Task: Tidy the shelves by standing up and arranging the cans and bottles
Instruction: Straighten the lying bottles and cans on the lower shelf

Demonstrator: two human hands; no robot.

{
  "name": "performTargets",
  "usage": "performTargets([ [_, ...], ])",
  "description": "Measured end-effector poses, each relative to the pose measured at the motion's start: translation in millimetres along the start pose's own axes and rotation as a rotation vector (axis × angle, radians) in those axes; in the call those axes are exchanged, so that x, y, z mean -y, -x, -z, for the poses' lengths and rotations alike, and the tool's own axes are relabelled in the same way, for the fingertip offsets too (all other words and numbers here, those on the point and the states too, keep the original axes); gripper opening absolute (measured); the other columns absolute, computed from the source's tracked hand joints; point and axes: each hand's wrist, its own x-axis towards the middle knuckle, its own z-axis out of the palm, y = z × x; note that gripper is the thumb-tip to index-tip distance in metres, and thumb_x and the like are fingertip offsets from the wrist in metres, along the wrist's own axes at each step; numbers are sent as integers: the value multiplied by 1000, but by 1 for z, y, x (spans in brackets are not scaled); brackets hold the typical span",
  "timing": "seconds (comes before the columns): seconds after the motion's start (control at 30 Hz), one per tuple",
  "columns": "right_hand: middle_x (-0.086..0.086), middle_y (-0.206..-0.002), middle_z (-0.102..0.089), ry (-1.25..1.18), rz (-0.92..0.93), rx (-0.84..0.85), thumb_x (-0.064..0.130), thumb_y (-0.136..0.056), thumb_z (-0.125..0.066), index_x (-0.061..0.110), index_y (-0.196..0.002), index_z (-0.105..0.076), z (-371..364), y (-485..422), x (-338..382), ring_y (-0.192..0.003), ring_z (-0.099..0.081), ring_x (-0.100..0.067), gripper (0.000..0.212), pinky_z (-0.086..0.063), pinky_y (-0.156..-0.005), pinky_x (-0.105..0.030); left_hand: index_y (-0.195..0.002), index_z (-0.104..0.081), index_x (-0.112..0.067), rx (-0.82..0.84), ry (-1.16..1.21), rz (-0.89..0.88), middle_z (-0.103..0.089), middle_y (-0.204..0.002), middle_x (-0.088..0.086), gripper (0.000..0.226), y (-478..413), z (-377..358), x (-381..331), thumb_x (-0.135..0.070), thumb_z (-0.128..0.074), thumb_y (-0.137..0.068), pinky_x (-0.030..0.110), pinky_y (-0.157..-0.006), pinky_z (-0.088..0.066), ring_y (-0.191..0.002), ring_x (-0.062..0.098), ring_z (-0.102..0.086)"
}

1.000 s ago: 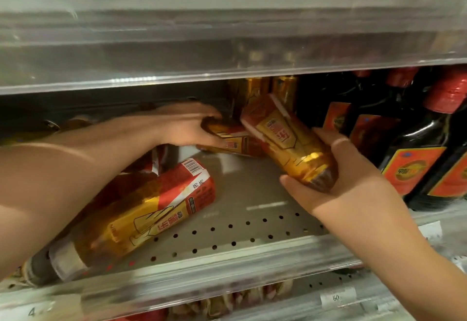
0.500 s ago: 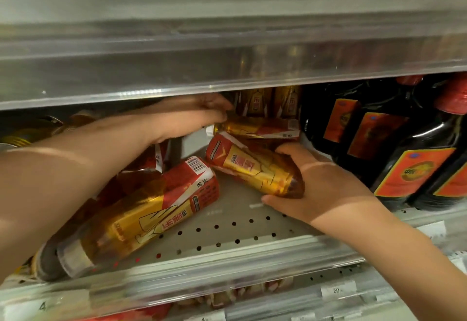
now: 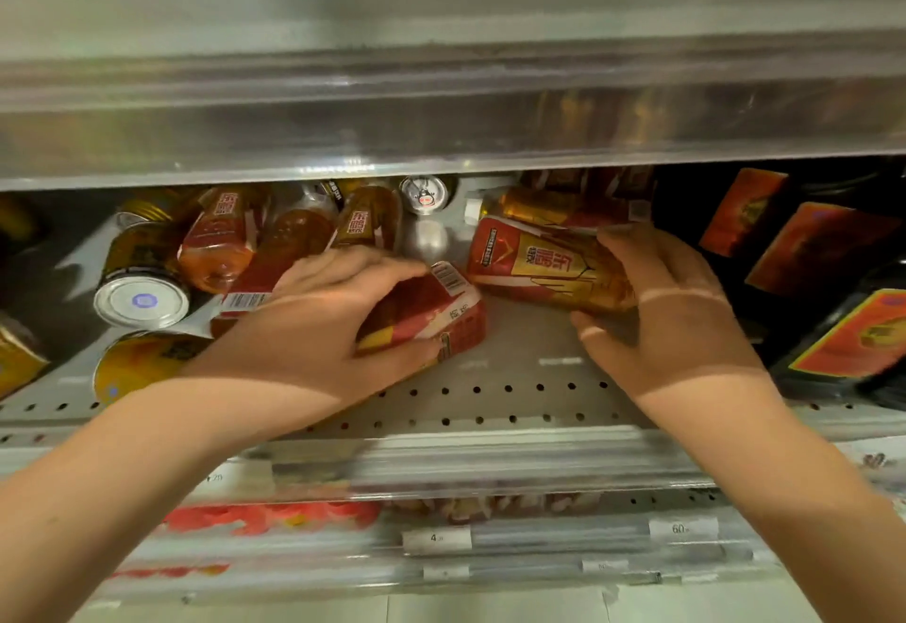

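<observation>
Several red-and-gold drink bottles and gold cans lie toppled on a perforated grey shelf (image 3: 515, 402). My left hand (image 3: 314, 328) curls over one fallen red-labelled bottle (image 3: 441, 313) at the shelf's middle, fingers on top and thumb under it. My right hand (image 3: 671, 313) grips the base end of another red-and-gold bottle (image 3: 534, 264), which lies on its side pointing left. A third bottle (image 3: 564, 208) lies behind it. To the left, a gold can (image 3: 139, 279) lies with its silver bottom facing me, among more tumbled bottles (image 3: 220, 235).
Dark bottles with red-orange labels (image 3: 823, 259) stand packed at the right. A silver can top (image 3: 425, 193) shows at the back. A clear plastic rail (image 3: 441, 132) of the shelf above hangs low over the opening. Price tags (image 3: 436, 538) line the shelf below.
My left hand came forward from the back bottle onto the near fallen bottle. My right hand lowered its bottle to lie flat on the shelf. The view dropped, showing more fallen cans at left.
</observation>
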Motion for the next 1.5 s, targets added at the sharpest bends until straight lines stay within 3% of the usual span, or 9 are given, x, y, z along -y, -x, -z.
performTargets([
  [0.2, 6, -125, -51, -87, 41, 4, 32, -90, -62, 34, -132, -57, -19, 46, 24, -112, -50, -14, 42, -40, -88, -24, -146, -48, -28, -106, -146, 173, -45, -141, -5, 94, 33, -8, 3, -85, -48, -71, 42, -110, -40, -126, 20, -41],
  [0.37, 5, -112, -62, -31, -53, 38, 25, -88, -61, 27, -117, -67, -14, 64, 14, -103, -50, -17, 29, -41, -98, -35, -144, -52, -15, -139, -227, 171, -52, -138, 8, 84, 46, -20, -4, -60, -70, -75, 52, -102, -46, -120, 32, -47],
  [0.47, 7, -98, -65, 48, -57, 73, 28, -90, -54, 28, -91, -67, -8, 69, 16, -89, -54, -17, 13, -41, -102, -42, -148, -47, -22, -126, -141, 143, -51, -142, 5, 83, 40, -21, -12, -59, -69, -77, 50, -104, -43, -124, 30, -45],
  [0.7, 12, -78, -56, 32, -116, 54, 36, -92, -48, 29, -81, -55, -7, 71, 11, -76, -51, -13, 15, -40, -77, -36, -154, -12, -50, 22, 10, -45, -33, -152, -16, 84, -9, -33, -47, -63, -61, -86, 34, -113, -28, -134, 11, -29],
  [0.93, 22, -108, -54, -211, -159, -72, 38, -94, -50, 37, -104, -64, 2, 120, 11, -112, -45, -2, 17, -37, -91, -28, -146, -25, -50, 59, 150, -45, -37, -148, -21, 76, -38, -40, -57, -59, -66, -83, 33, -110, -31, -136, 2, -29],
  [1.07, 6, -130, -59, -287, -142, -141, 17, -89, -66, 26, -105, -72, -3, 139, 15, -138, -41, -13, 19, -29, -116, -41, -151, -25, -48, 13, 122, -83, -30, -150, -16, 77, -45, -47, -78, -64, -61, -85, 34, -117, -25, -139, 10, -24],
  [1.2, 31, -122, -52, -321, -168, -43, 20, -95, -60, 32, -107, -70, 8, 130, 7, -128, -19, 29, 20, -6, -120, -20, -153, -14, -52, -14, 105, -13, -25, -154, -14, 85, -34, -49, -88, -71, -59, -83, 37, -117, -24, -142, 14, -23],
  [1.33, 47, -115, -39, -343, -210, 4, 26, -98, -54, 39, -108, -68, 13, 128, 12, -118, -8, 40, 21, -12, -121, -25, -153, -21, -46, -141, 221, 131, -26, -153, -15, 81, 9, -49, -81, -60, -65, -86, 33, -111, -34, -139, 10, -31],
  [1.5, 46, -115, -43, -371, -157, 48, 29, -98, -51, 43, -107, -64, 7, 126, 36, -122, -21, 33, 21, -14, -122, -26, -122, -48, -42, -233, 317, 305, -57, -111, -10, 29, 59, -51, -70, -45, -61, -96, 5, -67, -39, -83, -3, -52],
])
